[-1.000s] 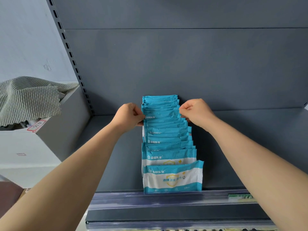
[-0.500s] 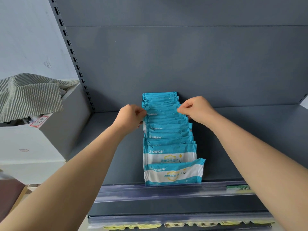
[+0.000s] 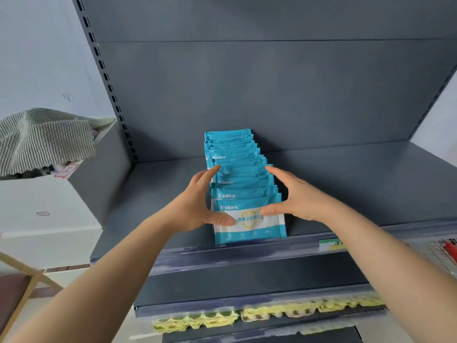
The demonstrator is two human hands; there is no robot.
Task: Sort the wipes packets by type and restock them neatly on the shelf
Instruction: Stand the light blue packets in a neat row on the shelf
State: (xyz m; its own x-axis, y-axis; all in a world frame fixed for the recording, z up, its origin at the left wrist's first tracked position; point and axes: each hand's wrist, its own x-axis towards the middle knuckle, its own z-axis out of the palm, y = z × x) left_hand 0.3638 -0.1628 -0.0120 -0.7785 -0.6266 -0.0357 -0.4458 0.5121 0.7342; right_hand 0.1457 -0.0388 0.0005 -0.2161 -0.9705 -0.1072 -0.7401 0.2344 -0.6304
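A row of several blue-and-white wipes packets (image 3: 237,169) stands upright on the dark grey shelf (image 3: 346,184), running from the back panel to the front lip. My left hand (image 3: 197,206) flanks the row's left side, fingers straight along the packets, thumb lying across the front packet (image 3: 249,226). My right hand (image 3: 294,196) mirrors it on the right side, fingers extended along the packet edges, thumb touching the front packet's face. Neither hand curls round a packet.
A white box (image 3: 49,201) with a striped grey cloth (image 3: 44,139) on top stands left of the shelf upright. Yellow packets (image 3: 259,313) line the lower shelf edge. A wooden frame (image 3: 22,280) sits at the bottom left. Bare shelf lies on both sides of the row.
Both hands let go of the packets they pinched at mid-row, moved toward the front and opened, now flanking the row's front half. The front packet stands more upright.
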